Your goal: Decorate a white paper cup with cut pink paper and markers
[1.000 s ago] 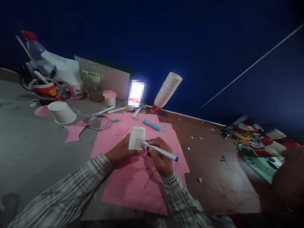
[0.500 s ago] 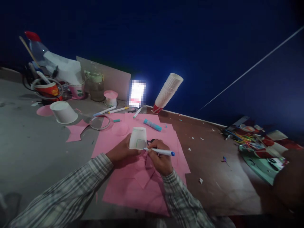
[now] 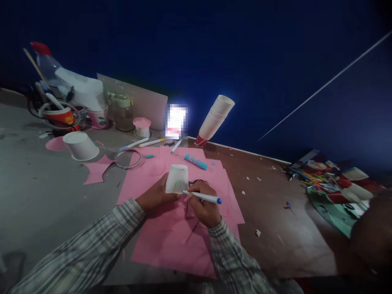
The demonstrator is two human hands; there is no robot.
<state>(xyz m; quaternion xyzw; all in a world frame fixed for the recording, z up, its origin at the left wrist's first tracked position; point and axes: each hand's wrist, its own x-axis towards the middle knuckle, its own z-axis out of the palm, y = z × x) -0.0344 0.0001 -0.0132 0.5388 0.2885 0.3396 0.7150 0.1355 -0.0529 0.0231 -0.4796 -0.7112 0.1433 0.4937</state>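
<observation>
Closed around the left side and base of a white paper cup (image 3: 177, 176), my left hand (image 3: 156, 196) holds it above pink paper sheets (image 3: 153, 243). A thin green outline shows on the cup's side. My right hand (image 3: 204, 206) grips a white marker (image 3: 203, 196) with a blue end pointing right. The marker's tip meets the lower right part of the cup, near the outline. Dark scissor-like handles (image 3: 194, 182) show partly behind my right hand. A blue glue stick (image 3: 196, 161) lies on the paper beyond the cup.
A tall leaning stack of paper cups (image 3: 215, 119) stands at the back. On the left are an upturned white cup (image 3: 81, 145), a tape ring (image 3: 128, 158), a glass jar (image 3: 121, 112) and several markers (image 3: 152, 142). Scraps and a green tray (image 3: 329, 212) lie right.
The right hand and marker have shifted slightly left and down along the cup's lower edge, with the marker's blue end dipping a little. The left hand keeps its hold on the cup.
</observation>
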